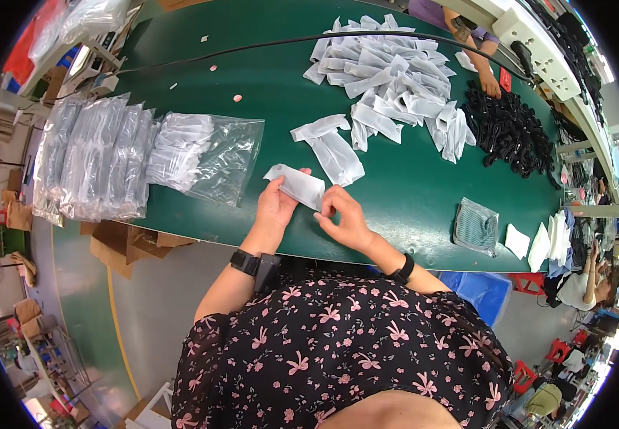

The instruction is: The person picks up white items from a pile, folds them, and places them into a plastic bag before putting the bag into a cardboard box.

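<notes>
A small frosted white plastic packet (299,187) is held above the near edge of the green table. My left hand (275,204) grips its left part, with the thumb on top. At the packet's right end my right hand (347,219) has its fingers curled and pinched on the edge. What the packet contains cannot be made out. Just beyond my hands lie loose packets of the same kind (334,156). Behind them a large heap of such packets (388,64) spreads over the table.
On the left, several filled clear bags (95,157) stand in a row beside a part-filled clear bag (227,154). Black coiled cords (509,132) are heaped at right, under another person's hand (489,86). A bagged striped item (475,225) lies near right. A black cable (266,47) crosses the table.
</notes>
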Motion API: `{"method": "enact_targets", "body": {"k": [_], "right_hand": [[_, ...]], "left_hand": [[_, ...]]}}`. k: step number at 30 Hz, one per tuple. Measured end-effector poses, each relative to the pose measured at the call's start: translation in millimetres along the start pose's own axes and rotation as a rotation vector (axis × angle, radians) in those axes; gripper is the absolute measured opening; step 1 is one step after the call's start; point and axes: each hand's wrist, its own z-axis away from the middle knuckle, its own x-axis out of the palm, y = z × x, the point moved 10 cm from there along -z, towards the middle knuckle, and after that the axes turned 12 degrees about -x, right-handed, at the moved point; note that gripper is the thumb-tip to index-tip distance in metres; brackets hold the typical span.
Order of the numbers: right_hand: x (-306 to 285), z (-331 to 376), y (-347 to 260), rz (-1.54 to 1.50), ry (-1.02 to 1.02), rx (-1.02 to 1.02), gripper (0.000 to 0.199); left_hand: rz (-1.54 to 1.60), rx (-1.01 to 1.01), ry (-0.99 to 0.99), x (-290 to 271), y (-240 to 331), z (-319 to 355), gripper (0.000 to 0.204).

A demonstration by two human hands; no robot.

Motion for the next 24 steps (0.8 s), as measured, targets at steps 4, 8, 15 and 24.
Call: {"method": "enact_targets", "body": {"k": [4,8,15,24], "right_hand": [[-0.6,0.0,0.9,0.083,-0.005,0.105,0.026],[9.9,5.0,25.5,0.147,0.028,0.271,0.025],[34.1,19.0,55.8,-0.596,0.186,0.448,0.023],[1.5,25.9,56.4,-0.031,0.264,0.387,0.015]], "left_hand": [[-0.014,0.027,-0.021,2.4,5.4,3.4,0.032],[-0.047,0.005,-0.018,11.0,-2.0,5.5,0.033],[-0.061,0.01,-0.015,-2.9,-1.4,-2.6,0.034],[0.029,0.009,0.035,-15.4,-5.1,-2.5,0.034]]}}
